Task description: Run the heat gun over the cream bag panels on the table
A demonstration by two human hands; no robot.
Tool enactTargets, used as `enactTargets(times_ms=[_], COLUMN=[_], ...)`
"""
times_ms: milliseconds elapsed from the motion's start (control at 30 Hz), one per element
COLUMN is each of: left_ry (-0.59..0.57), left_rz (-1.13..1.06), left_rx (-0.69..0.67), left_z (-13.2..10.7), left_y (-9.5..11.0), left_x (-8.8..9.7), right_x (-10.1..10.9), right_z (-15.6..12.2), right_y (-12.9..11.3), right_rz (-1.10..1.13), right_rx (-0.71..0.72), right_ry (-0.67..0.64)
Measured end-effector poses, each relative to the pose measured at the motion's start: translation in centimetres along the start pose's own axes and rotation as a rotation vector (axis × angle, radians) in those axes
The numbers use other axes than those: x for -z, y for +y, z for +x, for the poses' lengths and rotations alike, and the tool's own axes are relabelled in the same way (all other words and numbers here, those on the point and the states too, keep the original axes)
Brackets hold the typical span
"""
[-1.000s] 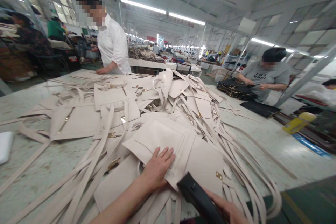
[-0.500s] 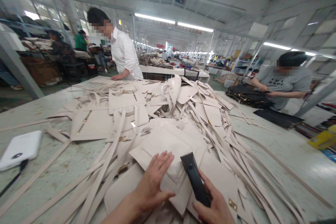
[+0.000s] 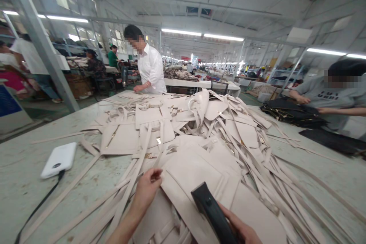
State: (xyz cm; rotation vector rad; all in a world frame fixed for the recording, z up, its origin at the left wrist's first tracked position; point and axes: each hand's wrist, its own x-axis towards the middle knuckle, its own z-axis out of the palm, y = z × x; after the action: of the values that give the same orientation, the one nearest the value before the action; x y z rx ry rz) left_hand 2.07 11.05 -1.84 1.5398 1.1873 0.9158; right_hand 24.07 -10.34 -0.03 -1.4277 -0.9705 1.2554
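Observation:
A heap of cream leather bag pieces and long straps point(image 3: 200, 137) covers the middle of the table point(image 3: 25, 175). My left hand point(image 3: 147, 190) pinches the left corner of the top cream bag panel point(image 3: 194, 175), which lies flat in front of me. My right hand point(image 3: 243, 230) grips a black handheld tool point(image 3: 211, 211) whose head hovers over the near edge of that panel. Small gold metal fittings show on several pieces.
A white power bank point(image 3: 58, 159) with a black cable lies on the table at left. A person in a white shirt point(image 3: 150, 68) stands at the far end. A person in grey point(image 3: 334, 95) handles black bag pieces point(image 3: 288, 112) at right. Other workers and tables fill the background.
My left hand has gone from lying flat on the panel to pinching its left corner. The black tool pulled back toward me. The view swung left, bringing the power bank in.

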Motion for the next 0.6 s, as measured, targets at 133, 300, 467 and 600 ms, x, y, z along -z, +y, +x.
enactTargets(times_ms=[133, 300, 467, 600], left_ry=[0.001, -0.091, -0.226, -0.28], left_rz=[0.028, -0.062, -0.147, -0.367], left_rx=[0.111, 0.234, 0.265, 0.249], left_z=[0.4, 1.2, 0.8, -0.1], left_y=[-1.1, -1.0, -0.3, 0.1], left_x=[0.9, 0.8, 1.1, 1.5], right_x=[-1.4, -3.7, -5.4, -6.3], right_z=[1.1, 2.2, 3.5, 4.6], right_y=[-0.9, -4.0, -6.3, -6.3], right_rz=[-0.097, -0.079, -0.025, -0.055], right_rx=[0.002, 0.02, -0.087, -0.114], right_ry=[-0.071, -0.151, -0.179, -0.214])
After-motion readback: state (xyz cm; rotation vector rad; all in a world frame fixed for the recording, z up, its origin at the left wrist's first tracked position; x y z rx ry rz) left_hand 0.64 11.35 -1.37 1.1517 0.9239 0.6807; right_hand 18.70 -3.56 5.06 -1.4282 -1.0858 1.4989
